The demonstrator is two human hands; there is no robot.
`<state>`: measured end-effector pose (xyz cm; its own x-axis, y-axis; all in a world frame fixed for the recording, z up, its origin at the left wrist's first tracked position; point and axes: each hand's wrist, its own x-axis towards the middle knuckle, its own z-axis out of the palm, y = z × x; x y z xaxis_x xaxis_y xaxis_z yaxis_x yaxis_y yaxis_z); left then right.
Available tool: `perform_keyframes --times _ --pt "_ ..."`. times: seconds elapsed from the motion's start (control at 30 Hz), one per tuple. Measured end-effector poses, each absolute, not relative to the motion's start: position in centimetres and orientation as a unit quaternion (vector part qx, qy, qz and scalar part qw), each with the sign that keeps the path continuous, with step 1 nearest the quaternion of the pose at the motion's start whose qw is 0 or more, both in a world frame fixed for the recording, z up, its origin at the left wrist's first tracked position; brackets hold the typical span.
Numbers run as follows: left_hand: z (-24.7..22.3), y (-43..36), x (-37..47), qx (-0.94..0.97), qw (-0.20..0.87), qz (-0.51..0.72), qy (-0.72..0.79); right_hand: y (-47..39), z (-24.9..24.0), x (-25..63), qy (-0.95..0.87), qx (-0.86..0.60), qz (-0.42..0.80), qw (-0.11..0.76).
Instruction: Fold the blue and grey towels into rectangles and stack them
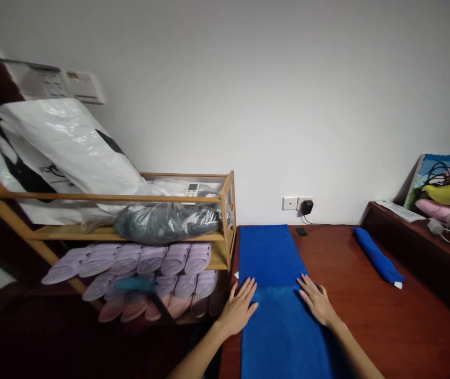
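Resting left hand (240,309), spread wide and flat, on the nine-o'clock edge of long blue cloth (280,316), with right hand (317,302) likewise spread at the three-o'clock edge. Stretched flat along the counter (406,331) between both, from twelve o'clock to six (with a crosswise line (278,286) midway). Note rolled blue cloth (378,256) at two o'clock from right hand, well apart.

Left grip (237,310) and right grip (319,302) at edges of blue cloth (282,321), brown tabletop (359,310), slippers (175,259)
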<state>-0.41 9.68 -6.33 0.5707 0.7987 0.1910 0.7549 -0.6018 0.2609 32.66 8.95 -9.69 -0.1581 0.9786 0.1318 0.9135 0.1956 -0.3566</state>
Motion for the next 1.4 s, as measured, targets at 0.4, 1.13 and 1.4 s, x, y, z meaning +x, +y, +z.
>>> perform_keyframes --times 0.4,1.13,1.4 --pt "-6.8 13.3 -0.6 0.787 0.167 0.206 0.557 12.5 -10.0 35.6 -0.703 -0.68 0.108 0.177" --pt "-8.0 10.5 0.1 0.846 0.082 0.154 0.503 10.2 -10.7 32.0 -0.759 -0.626 0.096 0.15" --pt "-7.6 5.4 -1.1 0.866 0.021 0.125 0.485 4.4 -10.1 31.2 -0.752 -0.635 0.106 0.145"
